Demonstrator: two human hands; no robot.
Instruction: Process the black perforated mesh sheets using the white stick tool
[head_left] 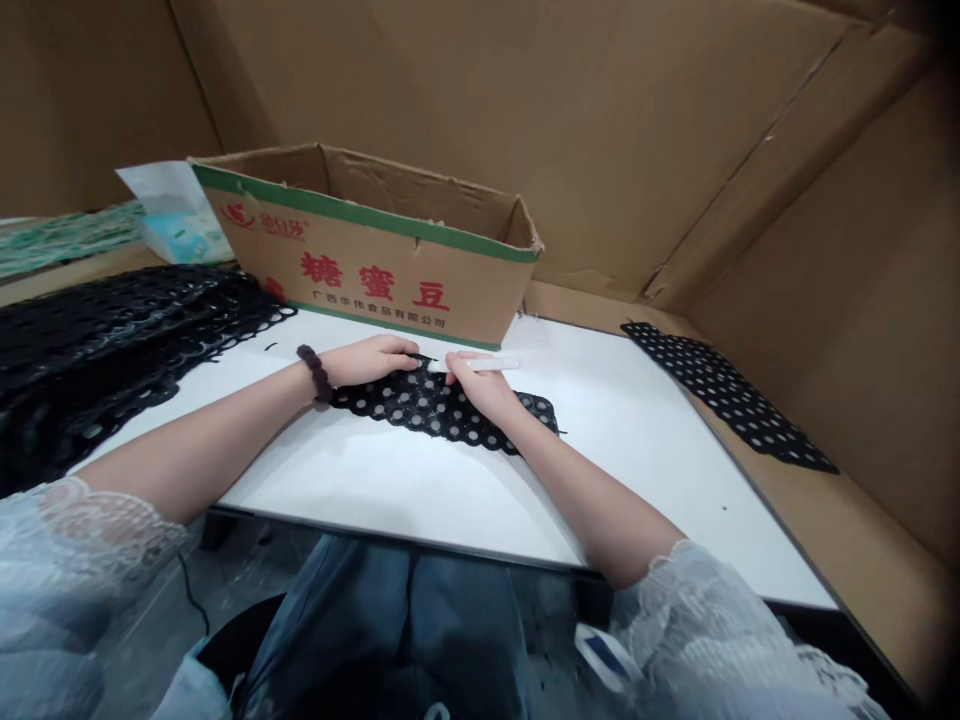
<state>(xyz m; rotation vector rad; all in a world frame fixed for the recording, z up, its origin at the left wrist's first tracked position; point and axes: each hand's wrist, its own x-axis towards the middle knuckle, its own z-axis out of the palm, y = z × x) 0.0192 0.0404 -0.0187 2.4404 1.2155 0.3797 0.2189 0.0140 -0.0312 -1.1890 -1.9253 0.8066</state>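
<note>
A strip of black lace with pale round dots lies on the white table in front of me. My left hand is closed at the upper left edge of this lace, thumb and forefinger close together on it. In my right hand is a slim white pen-shaped tool, its tip pointing left toward my left fingers. That tip is too small to make out. My right hand and wrist cover part of the lace, whose right end shows beyond the wrist.
An open cardboard box stands behind my hands. Black lace is heaped at the left, near a tissue pack and green strands. Another dotted lace strip lies at the right. Cardboard walls enclose the white table.
</note>
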